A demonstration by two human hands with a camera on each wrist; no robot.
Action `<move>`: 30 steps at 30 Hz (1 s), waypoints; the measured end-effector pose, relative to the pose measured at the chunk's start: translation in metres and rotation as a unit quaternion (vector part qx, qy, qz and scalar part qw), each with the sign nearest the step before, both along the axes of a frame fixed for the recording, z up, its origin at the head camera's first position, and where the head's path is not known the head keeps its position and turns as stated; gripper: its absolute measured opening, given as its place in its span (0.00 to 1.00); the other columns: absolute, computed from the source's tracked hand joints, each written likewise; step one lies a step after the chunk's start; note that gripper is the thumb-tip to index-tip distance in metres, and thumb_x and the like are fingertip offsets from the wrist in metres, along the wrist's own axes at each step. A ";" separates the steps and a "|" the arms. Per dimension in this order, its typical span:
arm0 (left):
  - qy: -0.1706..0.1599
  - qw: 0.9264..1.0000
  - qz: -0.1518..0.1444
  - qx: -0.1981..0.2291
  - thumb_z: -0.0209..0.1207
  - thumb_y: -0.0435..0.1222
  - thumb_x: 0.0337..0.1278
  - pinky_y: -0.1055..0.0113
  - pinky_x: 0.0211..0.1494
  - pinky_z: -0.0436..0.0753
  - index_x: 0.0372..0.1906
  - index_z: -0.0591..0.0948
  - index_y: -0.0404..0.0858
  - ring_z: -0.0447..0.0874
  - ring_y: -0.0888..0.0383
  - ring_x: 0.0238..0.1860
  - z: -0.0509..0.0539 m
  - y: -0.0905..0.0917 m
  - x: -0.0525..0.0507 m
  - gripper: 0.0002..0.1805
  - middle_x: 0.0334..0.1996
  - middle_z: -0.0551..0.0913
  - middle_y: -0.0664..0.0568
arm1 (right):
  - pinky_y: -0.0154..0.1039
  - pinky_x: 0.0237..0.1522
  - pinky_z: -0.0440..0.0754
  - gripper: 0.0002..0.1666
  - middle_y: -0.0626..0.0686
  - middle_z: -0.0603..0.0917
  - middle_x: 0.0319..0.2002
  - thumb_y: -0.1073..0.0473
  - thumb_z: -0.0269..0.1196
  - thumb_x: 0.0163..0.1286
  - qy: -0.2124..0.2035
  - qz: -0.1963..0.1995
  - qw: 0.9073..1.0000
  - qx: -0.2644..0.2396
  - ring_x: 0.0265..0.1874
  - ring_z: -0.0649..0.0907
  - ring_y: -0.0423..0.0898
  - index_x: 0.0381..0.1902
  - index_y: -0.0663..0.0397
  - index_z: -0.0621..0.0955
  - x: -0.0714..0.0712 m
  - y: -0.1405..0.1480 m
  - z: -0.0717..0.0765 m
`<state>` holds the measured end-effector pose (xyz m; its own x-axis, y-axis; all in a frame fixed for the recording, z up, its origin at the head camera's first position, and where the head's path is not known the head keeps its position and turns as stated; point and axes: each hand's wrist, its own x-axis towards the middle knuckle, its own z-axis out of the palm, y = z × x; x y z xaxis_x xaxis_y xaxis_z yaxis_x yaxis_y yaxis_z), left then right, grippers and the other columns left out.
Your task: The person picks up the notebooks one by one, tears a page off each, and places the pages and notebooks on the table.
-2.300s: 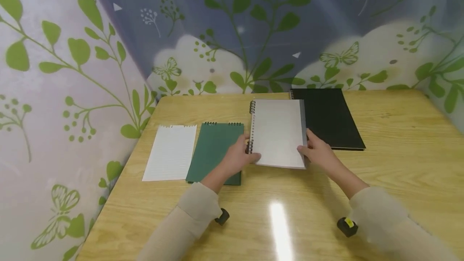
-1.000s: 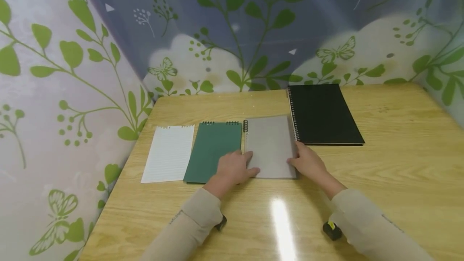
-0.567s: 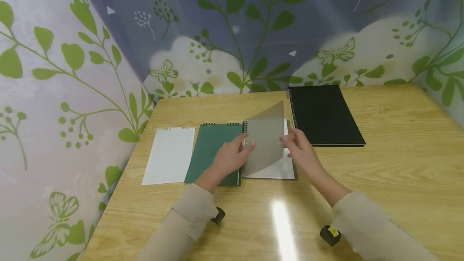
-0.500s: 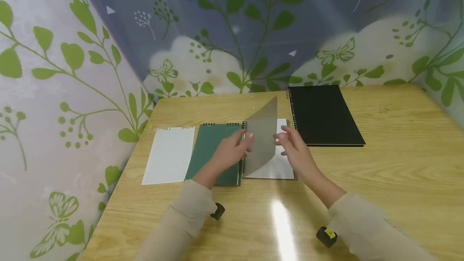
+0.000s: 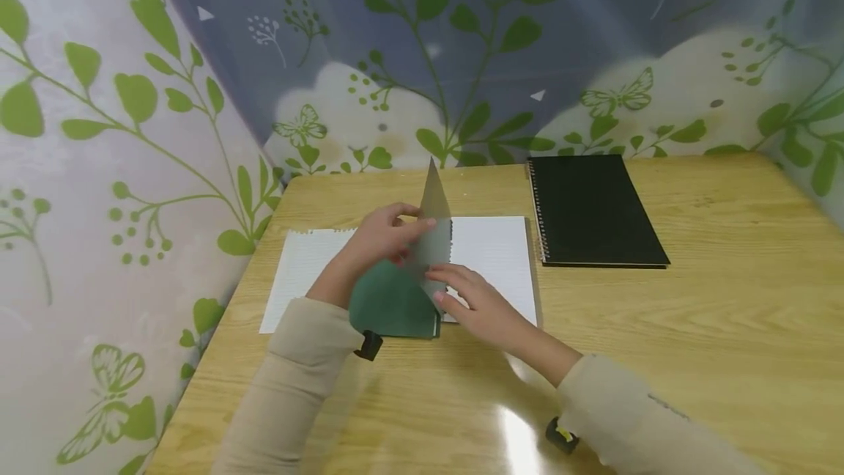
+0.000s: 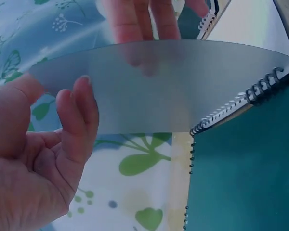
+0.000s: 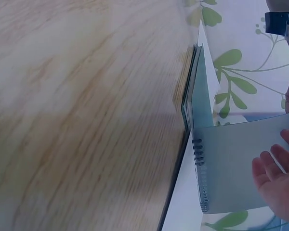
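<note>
An open spiral notebook lies mid-table, its white lined page [image 5: 494, 259] bare on the right. Its grey translucent cover [image 5: 437, 200] stands nearly upright on the coil. My left hand [image 5: 385, 234] pinches the cover's outer edge, thumb on one side and fingers on the other. Against the cover's right face rest the nearly straight fingers of my right hand [image 5: 478, 306]; the left wrist view shows them through the cover [image 6: 144, 101]. Beneath my left hand is a green top-bound notebook [image 5: 395, 306], partly hidden. The black coil [image 7: 202, 178] shows in the right wrist view.
A lined sheet [image 5: 303, 262] with a torn top edge lies at the left, partly behind my left arm. At the right back is a large black spiral notebook [image 5: 596, 211]. The wooden table [image 5: 725, 314] meets leaf-patterned walls.
The cover has swung left from lying flat to nearly upright, uncovering the lined page. My left hand has moved up and left to the cover's edge; my right hand has followed leftward.
</note>
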<state>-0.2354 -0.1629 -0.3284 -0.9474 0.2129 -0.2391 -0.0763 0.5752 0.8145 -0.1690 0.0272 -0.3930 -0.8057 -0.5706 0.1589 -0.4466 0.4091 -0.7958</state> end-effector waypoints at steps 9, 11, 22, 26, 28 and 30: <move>0.013 0.999 0.006 -0.032 0.57 0.46 0.58 0.58 0.36 0.82 0.61 0.69 0.44 0.79 0.57 0.23 0.003 -0.007 0.000 0.26 0.39 0.80 0.44 | 0.56 0.63 0.62 0.25 0.53 0.66 0.66 0.49 0.47 0.73 0.016 0.005 1.000 -0.001 0.67 0.62 0.54 0.63 0.53 0.69 -0.005 -0.004 0.000; 0.019 0.999 -0.001 -0.045 0.56 0.44 0.59 0.58 0.36 0.82 0.61 0.70 0.44 0.78 0.58 0.22 0.002 -0.010 0.000 0.25 0.37 0.81 0.45 | 0.57 0.64 0.62 0.25 0.53 0.66 0.66 0.49 0.47 0.73 0.019 0.003 1.000 -0.002 0.67 0.62 0.54 0.63 0.52 0.69 -0.007 -0.003 -0.002; 0.038 0.992 0.011 -0.119 0.57 0.44 0.59 0.66 0.30 0.77 0.66 0.63 0.40 0.78 0.59 0.22 -0.023 -0.039 0.000 0.32 0.26 0.78 0.50 | 0.60 0.62 0.52 0.25 0.60 0.69 0.62 0.50 0.53 0.68 0.057 -0.229 0.949 0.211 0.64 0.60 0.61 0.59 0.56 0.72 -0.067 0.048 -0.041; 0.031 0.984 0.046 -0.168 0.59 0.48 0.56 0.63 0.35 0.77 0.68 0.58 0.39 0.80 0.56 0.30 -0.041 -0.048 0.001 0.39 0.37 0.80 0.46 | 0.63 0.62 0.44 0.32 0.60 0.59 0.68 0.44 0.49 0.70 0.028 -0.235 0.932 0.273 0.68 0.49 0.63 0.66 0.54 0.63 -0.091 0.070 -0.046; 0.021 0.981 0.060 -0.184 0.59 0.50 0.55 0.59 0.40 0.78 0.69 0.57 0.38 0.81 0.53 0.37 -0.050 -0.051 0.001 0.41 0.44 0.79 0.45 | 0.64 0.63 0.40 0.35 0.60 0.55 0.70 0.42 0.46 0.71 0.018 -0.223 0.930 0.291 0.68 0.46 0.64 0.69 0.54 0.59 -0.099 0.076 -0.048; 0.009 0.979 0.069 -0.191 0.59 0.50 0.54 0.54 0.46 0.77 0.69 0.56 0.37 0.80 0.49 0.44 -0.059 -0.053 0.002 0.42 0.48 0.78 0.43 | 0.64 0.63 0.38 0.37 0.60 0.53 0.71 0.40 0.44 0.71 0.006 -0.209 0.929 0.305 0.69 0.44 0.65 0.71 0.53 0.55 -0.105 0.081 -0.051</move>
<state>-0.2338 -0.2161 -0.3876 -0.9655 -0.0185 -0.2597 -0.1619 0.8237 0.5434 -0.2740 0.1078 -0.4438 -0.9776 -0.1947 -0.0804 -0.1544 0.9219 -0.3553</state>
